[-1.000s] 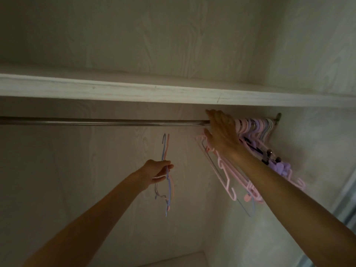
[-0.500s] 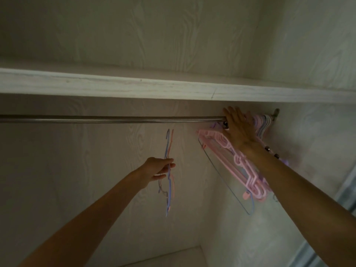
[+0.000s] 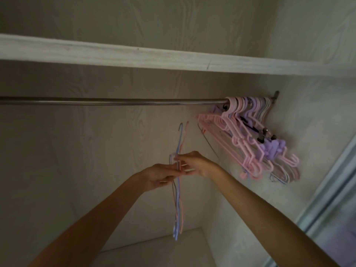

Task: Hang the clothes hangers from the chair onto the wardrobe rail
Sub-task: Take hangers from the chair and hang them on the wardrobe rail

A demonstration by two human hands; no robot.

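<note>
A metal wardrobe rail [image 3: 115, 102] runs across under a shelf. At its right end hangs a tight bunch of pink and purple hangers [image 3: 248, 135]. Below the rail's middle my left hand [image 3: 159, 176] grips thin blue and pink hangers [image 3: 178, 199], held edge-on with their hooks pointing up. My right hand [image 3: 194, 163] meets the left one, its fingers pinching the same thin hangers near their necks. The chair is out of view.
A pale wooden shelf [image 3: 134, 54] sits just above the rail. The wardrobe's back wall [image 3: 77, 160] and right side wall [image 3: 308, 122] close the space. A sliding door frame [image 3: 331, 189] stands at the right. The wardrobe floor [image 3: 154, 247] lies below.
My right hand left the bunch at the rail's right end and came down to the thin hangers in my left hand. The hung bunch now sits packed against the rail's end.
</note>
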